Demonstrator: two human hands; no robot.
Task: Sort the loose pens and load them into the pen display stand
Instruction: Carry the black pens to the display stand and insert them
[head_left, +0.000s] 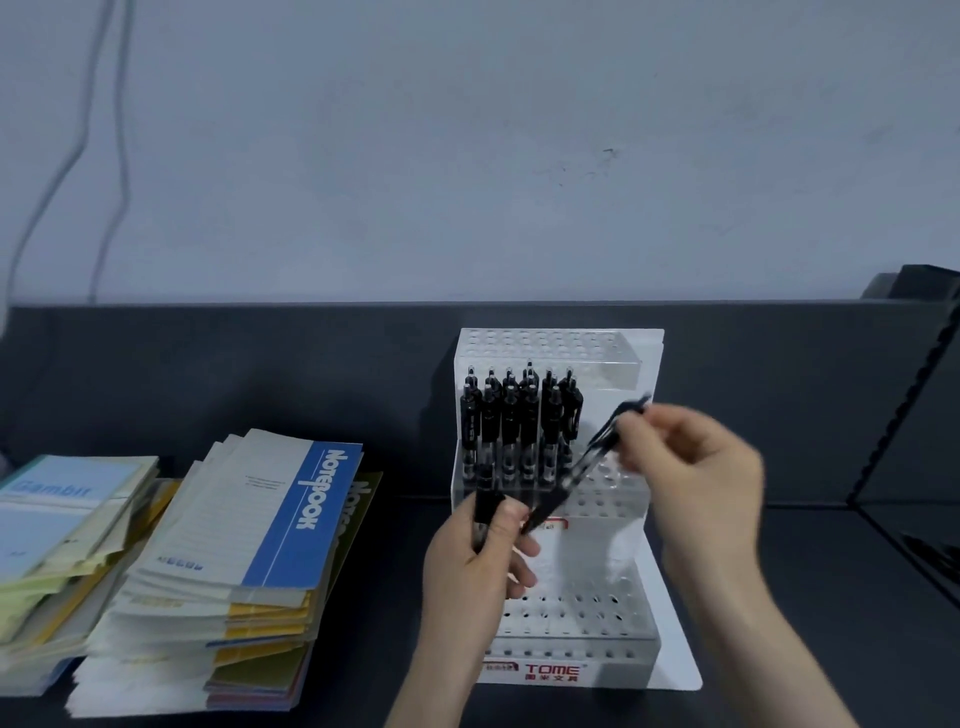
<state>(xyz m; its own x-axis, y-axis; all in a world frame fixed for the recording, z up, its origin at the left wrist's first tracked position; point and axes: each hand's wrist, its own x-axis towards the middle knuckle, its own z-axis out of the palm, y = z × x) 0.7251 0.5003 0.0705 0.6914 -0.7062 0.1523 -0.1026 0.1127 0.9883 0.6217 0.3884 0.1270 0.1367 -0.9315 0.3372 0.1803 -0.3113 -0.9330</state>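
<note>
A white tiered pen display stand (582, 642) with rows of holes stands on the dark desk. Several black pens (511, 415) stand upright in the left part of its second tier from the top. My left hand (475, 561) is in front of the stand's left side, closed around a small bunch of black pens (485, 506). My right hand (691, 467) pinches one black pen (582, 467) near its top; this pen slants down to the left, blurred, with its lower end beside my left hand.
Two stacks of notebooks (249, 561) lie on the desk left of the stand, the nearer one topped by a blue and white cover. A dark partition (260, 374) runs behind. A dark box edge (914, 467) is at the right.
</note>
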